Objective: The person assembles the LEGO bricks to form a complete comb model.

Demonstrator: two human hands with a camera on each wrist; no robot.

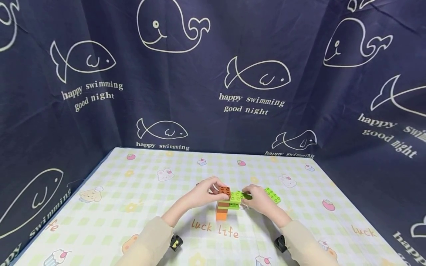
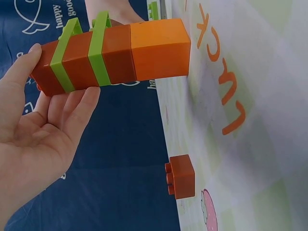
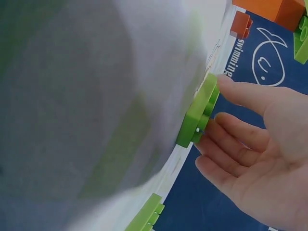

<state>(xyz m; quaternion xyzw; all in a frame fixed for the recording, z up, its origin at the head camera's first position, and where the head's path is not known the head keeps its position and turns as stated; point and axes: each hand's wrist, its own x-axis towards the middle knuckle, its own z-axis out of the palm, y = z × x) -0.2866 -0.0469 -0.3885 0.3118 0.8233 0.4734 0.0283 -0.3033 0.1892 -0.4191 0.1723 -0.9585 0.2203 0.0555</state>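
Observation:
A tower of toy building bricks [image 2: 115,48] stands on the table, with an orange brick [image 1: 221,214] at its base and brown bricks between two green plates above. My left hand [image 1: 209,191] holds it near the top, with the thumb on the top brown brick [image 1: 225,191] and the fingers along its side. The green plates jut out to the right. Just right of the tower, my right hand [image 1: 256,197] pinches a green building plate [image 3: 198,113] low over the cloth, thumb at one end and fingertips at its studded side. In the head view this plate looks dark and partly covered.
Another green studded plate [image 1: 273,195] lies right of my right hand. A loose brown brick [image 2: 182,176] rests on the table beyond my left hand. Under everything is a checked, printed tablecloth [image 1: 159,207]; a dark blue curtain [image 1: 199,85] hangs behind the table.

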